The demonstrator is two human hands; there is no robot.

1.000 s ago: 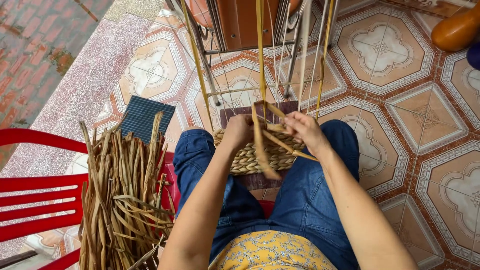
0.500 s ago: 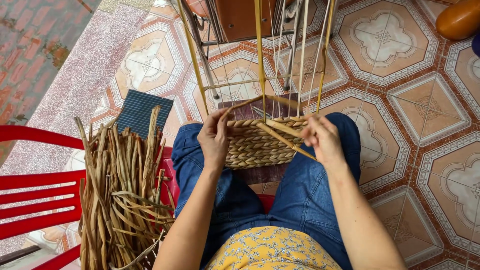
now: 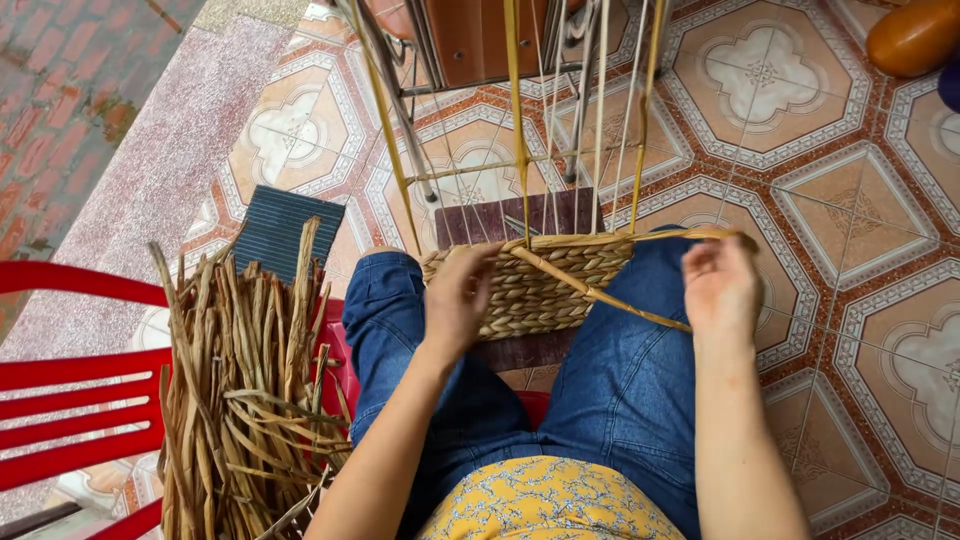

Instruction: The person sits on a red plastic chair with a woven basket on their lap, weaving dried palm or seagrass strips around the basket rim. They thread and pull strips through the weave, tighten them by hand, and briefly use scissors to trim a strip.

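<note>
A partly woven straw basket [image 3: 545,285] rests on my lap between my knees, with thin upright stakes [image 3: 520,120] rising from its rim. My left hand [image 3: 458,300] presses flat against the woven side at its left end. My right hand [image 3: 720,285] is off to the right over my right thigh, gripping a long dried straw strand [image 3: 600,295] that runs slanting from the basket's rim to my fingers.
A bundle of dried straw strands [image 3: 245,390] lies on a red plastic chair [image 3: 70,420] at my left. A dark ribbed mat [image 3: 285,230] lies on the patterned tile floor. A metal-legged stool [image 3: 470,50] stands ahead. An orange rounded object [image 3: 915,35] sits top right.
My hands moved apart: the right hand pulled the strand out to the right, and the left hand slid down onto the basket's woven side.
</note>
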